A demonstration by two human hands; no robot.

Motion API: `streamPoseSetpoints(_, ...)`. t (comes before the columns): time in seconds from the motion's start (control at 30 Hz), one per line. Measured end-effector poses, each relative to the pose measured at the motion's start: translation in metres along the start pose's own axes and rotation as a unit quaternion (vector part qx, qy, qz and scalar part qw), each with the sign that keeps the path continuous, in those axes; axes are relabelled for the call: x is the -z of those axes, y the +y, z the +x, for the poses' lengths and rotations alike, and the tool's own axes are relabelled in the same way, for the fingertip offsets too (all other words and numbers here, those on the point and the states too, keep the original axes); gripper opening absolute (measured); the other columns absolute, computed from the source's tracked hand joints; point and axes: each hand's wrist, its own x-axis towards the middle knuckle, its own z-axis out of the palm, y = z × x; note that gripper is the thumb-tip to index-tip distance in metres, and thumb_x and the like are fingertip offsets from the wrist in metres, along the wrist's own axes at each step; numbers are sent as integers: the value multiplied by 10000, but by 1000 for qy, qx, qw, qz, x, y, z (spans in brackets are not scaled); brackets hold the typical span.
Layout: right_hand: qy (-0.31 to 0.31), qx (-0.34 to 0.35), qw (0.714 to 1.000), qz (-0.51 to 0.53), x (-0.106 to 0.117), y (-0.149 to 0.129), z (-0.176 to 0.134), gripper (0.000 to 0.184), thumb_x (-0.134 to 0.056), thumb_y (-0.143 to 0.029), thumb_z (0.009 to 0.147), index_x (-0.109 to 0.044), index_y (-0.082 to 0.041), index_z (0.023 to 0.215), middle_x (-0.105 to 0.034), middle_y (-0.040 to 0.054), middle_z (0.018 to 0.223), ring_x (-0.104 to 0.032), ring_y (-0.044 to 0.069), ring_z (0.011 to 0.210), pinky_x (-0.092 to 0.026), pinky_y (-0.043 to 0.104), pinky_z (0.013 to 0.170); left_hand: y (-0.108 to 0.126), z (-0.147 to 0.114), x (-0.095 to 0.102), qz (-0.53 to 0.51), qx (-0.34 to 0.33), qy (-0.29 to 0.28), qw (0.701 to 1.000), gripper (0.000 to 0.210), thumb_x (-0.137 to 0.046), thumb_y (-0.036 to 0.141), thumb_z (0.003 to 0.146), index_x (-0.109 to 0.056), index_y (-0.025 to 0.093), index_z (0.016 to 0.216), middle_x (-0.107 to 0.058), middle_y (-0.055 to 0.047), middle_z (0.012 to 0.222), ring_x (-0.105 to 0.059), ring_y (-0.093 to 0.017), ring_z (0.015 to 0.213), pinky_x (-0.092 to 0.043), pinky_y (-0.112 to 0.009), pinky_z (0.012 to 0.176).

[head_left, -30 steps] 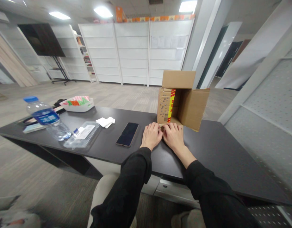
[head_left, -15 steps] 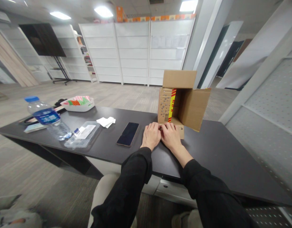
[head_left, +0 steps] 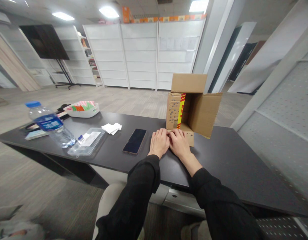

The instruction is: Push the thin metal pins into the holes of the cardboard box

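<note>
Resting side by side, the left hand (head_left: 159,143) and right hand (head_left: 179,141) meet at their fingertips just in front of an open cardboard box (head_left: 174,111). Both have their fingers curled downward, and I cannot tell whether they pinch anything, since the knuckles hide what lies beneath. The box stands on the dark surface (head_left: 234,163), its opening toward the person, with an upper flap (head_left: 189,83) raised, a right flap (head_left: 206,115) swung outward and a lower flap (head_left: 190,138) partly behind the right hand. Yellow-and-red tape (head_left: 181,111) runs down its left part. Left of the hands lie a phone (head_left: 134,141), white paper pieces (head_left: 111,128) and a clear plastic case (head_left: 81,152), with a blue-capped bottle (head_left: 49,122) beside the case.
</note>
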Motion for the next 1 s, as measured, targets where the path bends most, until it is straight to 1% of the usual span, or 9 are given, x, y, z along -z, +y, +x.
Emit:
streamPoseSetpoints(0.3,18,-14,999,23,-5,3,-2,185,-516,-185,922,-673,-196,1019,-651,110,1107,-504,266,1048,-327,387,875,0,0,0,12,15,-3,1000,152,-470,117,941,-551,218,1021,-664,-68,1074,-599,-233,1048,-412,-364,905)
streamPoseSetpoints(0.5,24,-26,999,29,-5,4,-3,178,-518,-178,913,-672,-199,1000,-650,110,1089,-505,270,1041,-330,398,877,0,0,-1,24,26,-2,999,152,-464,129,953,-546,211,1052,-663,-71,1088,-599,-235,1049,-408,-366,899)
streamPoseSetpoints(0.77,27,-45,998,20,-4,4,-4,174,-522,-171,894,-665,-197,990,-652,109,1086,-502,271,1041,-313,399,882,0,0,-1,27,28,-4,999,142,-453,149,975,-545,206,1067,-662,-75,1097,-604,-230,1050,-411,-360,896)
streamPoseSetpoints(1.0,37,-64,997,10,-6,5,-4,169,-542,-173,878,-657,-193,1000,-651,107,1075,-499,271,1029,-301,399,872,-1,0,-3,32,29,-7,999,154,-468,144,965,-544,202,1086,-660,-73,1110,-596,-230,1066,-410,-356,907)
